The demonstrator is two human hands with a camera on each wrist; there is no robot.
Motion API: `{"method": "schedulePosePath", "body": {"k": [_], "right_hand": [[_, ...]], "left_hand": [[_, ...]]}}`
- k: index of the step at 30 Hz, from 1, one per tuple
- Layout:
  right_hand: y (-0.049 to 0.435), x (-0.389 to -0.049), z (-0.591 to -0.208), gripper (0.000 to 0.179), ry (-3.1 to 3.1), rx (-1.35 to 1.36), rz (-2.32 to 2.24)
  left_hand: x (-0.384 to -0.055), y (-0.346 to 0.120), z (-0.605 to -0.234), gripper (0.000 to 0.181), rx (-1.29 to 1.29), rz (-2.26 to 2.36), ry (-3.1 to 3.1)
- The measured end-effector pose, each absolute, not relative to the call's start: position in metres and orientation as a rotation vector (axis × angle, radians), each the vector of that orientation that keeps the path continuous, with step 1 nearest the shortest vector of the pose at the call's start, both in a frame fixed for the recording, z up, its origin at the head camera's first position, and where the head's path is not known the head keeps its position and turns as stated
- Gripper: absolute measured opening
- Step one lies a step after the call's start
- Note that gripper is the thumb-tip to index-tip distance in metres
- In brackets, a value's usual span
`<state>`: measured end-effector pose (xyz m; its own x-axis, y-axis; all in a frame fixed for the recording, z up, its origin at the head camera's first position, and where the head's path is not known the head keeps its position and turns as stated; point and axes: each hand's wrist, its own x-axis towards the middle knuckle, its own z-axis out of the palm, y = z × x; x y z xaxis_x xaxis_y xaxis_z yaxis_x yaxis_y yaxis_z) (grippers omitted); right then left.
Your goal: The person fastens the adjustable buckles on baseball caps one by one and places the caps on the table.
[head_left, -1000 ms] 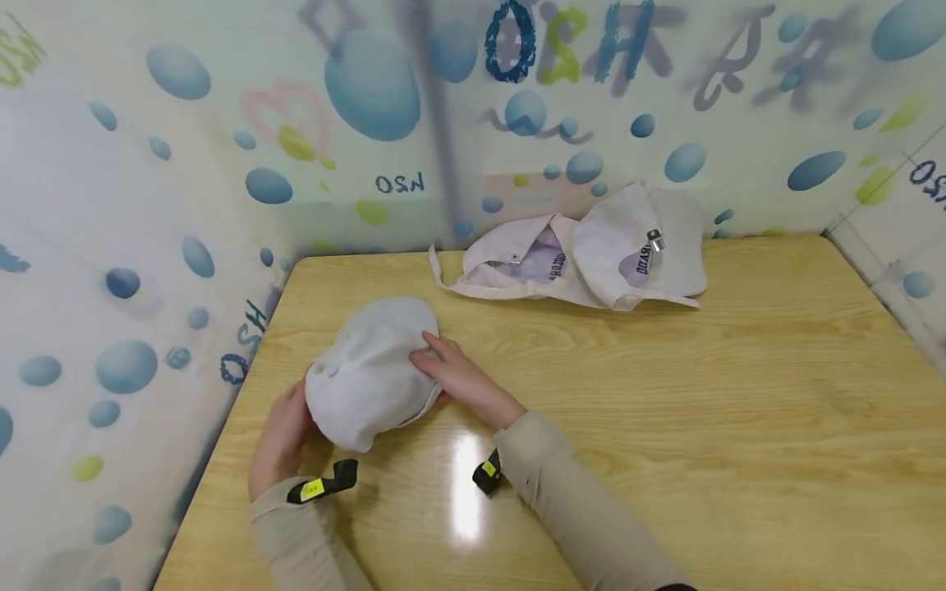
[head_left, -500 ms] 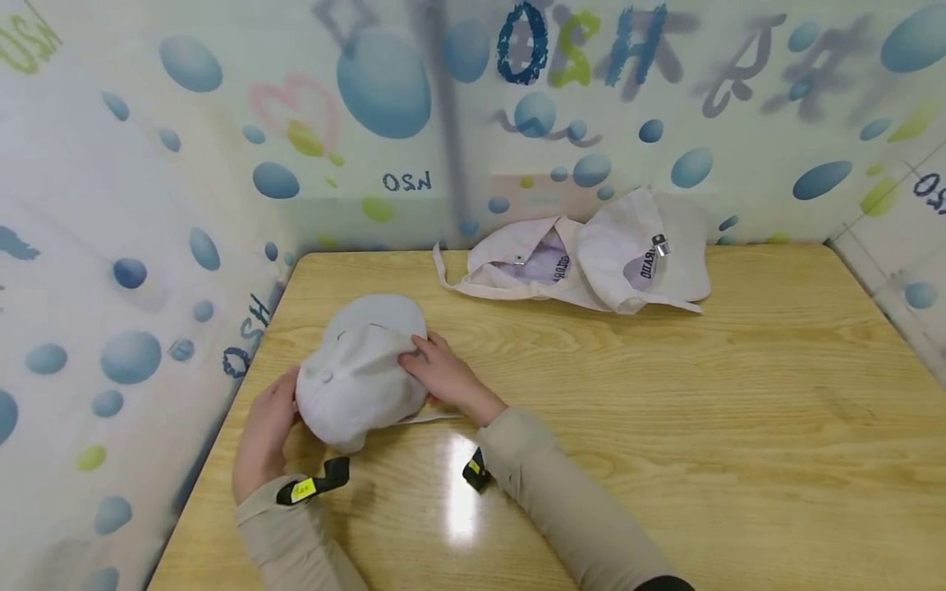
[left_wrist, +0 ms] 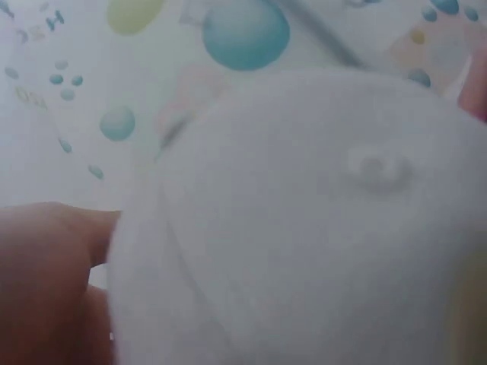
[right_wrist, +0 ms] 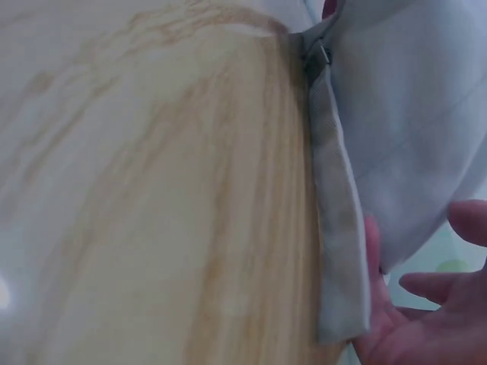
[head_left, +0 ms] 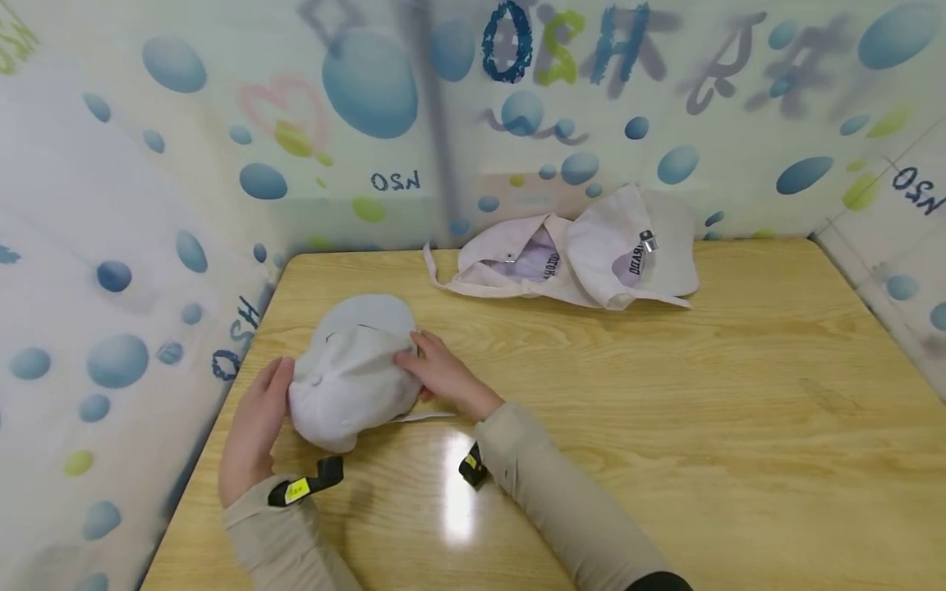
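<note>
A white baseball cap (head_left: 358,382) sits at the left of the wooden table, crown up, its brim toward the back wall. My left hand (head_left: 254,427) touches the left side of the crown with fairly straight fingers; the left wrist view shows the fingertips hidden behind the cap's edge (left_wrist: 251,228). At the right side, my right hand (head_left: 447,373) grips the cap's edge, some fingers over the crown and others beneath. A loose strap (right_wrist: 342,220) with a metal buckle hangs from the cap beside that hand in the right wrist view.
Two more pale caps, one open side up (head_left: 510,263) and one with its brim to the right (head_left: 628,246), lie together at the table's back edge. The wooden table (head_left: 665,394) meets a patterned wall (head_left: 473,107) behind and another at left.
The cap has shifted left and turned slightly, its brim pointing more squarely to the back. Its strap now sticks out at right. My left hand has moved outward to the left, its fingers more visible.
</note>
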<state>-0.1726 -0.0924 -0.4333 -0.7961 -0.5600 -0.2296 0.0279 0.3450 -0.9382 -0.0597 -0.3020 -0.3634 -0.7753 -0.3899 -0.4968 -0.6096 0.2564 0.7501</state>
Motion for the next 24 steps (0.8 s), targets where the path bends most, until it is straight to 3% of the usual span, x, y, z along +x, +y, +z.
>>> {"method": "schedulePosePath", "body": {"k": [16,24], "right_hand": [[-0.03,-0.176,-0.431,0.049,1.991,-0.3,-1.672],[0.015,-0.178,-0.426,0.045,1.883,-0.208,-1.907]], "left_hand": [[-0.057,-0.253,-0.313,0.052,-0.582,1.601,2.846],[-0.074,-0.208,-0.305,0.048,-0.297,1.71,2.94]]}}
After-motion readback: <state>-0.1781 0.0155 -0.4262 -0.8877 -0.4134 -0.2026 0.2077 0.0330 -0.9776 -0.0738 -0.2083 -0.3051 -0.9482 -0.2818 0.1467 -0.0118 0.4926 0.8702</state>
